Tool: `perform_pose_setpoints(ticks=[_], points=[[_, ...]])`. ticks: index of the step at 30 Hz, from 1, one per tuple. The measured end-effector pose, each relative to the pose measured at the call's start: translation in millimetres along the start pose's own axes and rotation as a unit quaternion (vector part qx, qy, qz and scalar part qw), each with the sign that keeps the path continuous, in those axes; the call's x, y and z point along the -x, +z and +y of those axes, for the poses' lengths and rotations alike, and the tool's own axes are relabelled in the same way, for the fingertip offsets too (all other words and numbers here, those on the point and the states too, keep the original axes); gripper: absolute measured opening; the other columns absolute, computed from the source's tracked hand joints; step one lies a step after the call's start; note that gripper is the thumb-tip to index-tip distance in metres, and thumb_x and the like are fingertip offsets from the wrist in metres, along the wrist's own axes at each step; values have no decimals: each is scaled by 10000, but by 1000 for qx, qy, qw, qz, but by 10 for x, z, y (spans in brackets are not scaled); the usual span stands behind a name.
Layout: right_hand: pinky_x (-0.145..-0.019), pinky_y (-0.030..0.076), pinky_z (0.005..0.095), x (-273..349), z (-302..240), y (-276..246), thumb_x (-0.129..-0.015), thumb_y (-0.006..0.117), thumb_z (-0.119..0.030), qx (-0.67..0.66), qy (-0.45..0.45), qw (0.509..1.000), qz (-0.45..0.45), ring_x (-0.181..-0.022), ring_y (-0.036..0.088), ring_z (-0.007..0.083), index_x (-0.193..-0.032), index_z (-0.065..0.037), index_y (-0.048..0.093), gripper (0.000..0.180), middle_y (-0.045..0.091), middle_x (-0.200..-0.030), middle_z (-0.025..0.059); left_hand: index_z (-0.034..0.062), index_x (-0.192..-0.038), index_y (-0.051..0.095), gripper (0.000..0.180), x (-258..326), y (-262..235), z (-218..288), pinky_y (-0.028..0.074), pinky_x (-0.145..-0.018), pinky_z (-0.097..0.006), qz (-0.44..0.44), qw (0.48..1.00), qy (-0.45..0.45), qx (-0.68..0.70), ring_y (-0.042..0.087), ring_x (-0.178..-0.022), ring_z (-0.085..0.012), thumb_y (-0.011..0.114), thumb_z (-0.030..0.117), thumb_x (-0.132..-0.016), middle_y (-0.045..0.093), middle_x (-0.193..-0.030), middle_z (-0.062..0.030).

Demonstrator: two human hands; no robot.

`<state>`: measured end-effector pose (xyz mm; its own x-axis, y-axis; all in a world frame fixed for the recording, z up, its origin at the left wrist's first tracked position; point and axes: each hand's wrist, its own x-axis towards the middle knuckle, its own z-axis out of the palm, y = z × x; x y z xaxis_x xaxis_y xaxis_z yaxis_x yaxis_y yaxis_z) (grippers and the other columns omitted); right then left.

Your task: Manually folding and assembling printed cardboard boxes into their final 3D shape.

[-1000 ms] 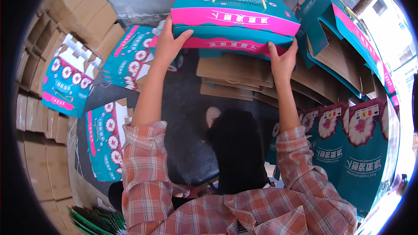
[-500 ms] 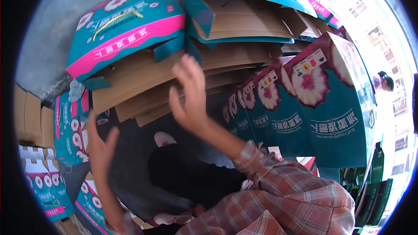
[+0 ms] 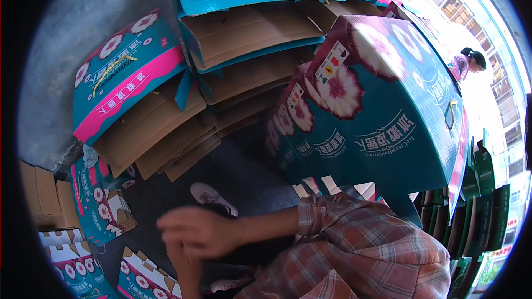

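Teal carton (image 3: 133, 80) beyond blurred right grip (image 3: 208, 235) and left grip (image 3: 184, 259) (clenched or released, cannot tell), support from beneath.

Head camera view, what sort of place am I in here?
Probably a carton storage or packing area: open-ended teal-and-pink cardboard cartons are piled up, upright teal cartons printed with purple-and-white slices stand in a row, and plain brown cardboard boxes show at the left edge.

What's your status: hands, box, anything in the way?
Right hand over left hand, blurred; nothing seen in either. Teal-pink box ahead left, near side open. Shoe shows between hands and box.
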<state>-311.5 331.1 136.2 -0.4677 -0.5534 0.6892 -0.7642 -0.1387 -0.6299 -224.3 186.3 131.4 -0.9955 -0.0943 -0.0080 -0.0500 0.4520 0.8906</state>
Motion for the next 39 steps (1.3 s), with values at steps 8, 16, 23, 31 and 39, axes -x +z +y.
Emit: perform_pose_setpoints(ticks=[8,16,23,31,39], points=[[-878,454,419,1037,1159,-150,-912,535,-207,96,397,897,-170,-1023,561,355,-1158,-57,565,289,565,-1092,187,-69,-1206,507,402,-66,11,119,365,-1005,-430,46,989,86,-107,511,-1162,-377,369,183,-924,531,-1228,-244],[-836,481,432,1405,1122,246,-931,453,-227,60,425,898,-102,-994,594,372,-1233,-151,534,321,595,-1097,187,-70,-1185,520,392,-139,13,144,376,-987,-430,38,990,81,-108,527,-1125,-376,371,173,-916,544,-1201,-242],[-865,473,453,1252,1014,92,-901,440,-194,59,483,851,-199,-1012,598,371,-1261,-170,493,365,599,-1131,190,-64,-1169,530,378,-150,37,144,379,-983,-421,37,990,86,-106,532,-1120,-366,355,171,-930,553,-1183,-235],[-871,473,449,1317,969,66,-895,436,-222,63,503,843,-178,-988,615,382,-1192,-130,556,334,621,-1089,209,-62,-1187,518,384,-67,86,158,376,-986,-403,49,989,82,-113,527,-1134,-351,344,180,-943,546,-1187,-224],[-639,498,420,5065,3365,-864,-773,599,-183,338,380,829,-233,-689,619,293,-708,-56,681,164,659,-756,148,-61,-1205,509,406,-304,391,360,367,-997,-400,4,988,124,-86,522,-1142,-345,331,204,-954,547,-1191,-216]])
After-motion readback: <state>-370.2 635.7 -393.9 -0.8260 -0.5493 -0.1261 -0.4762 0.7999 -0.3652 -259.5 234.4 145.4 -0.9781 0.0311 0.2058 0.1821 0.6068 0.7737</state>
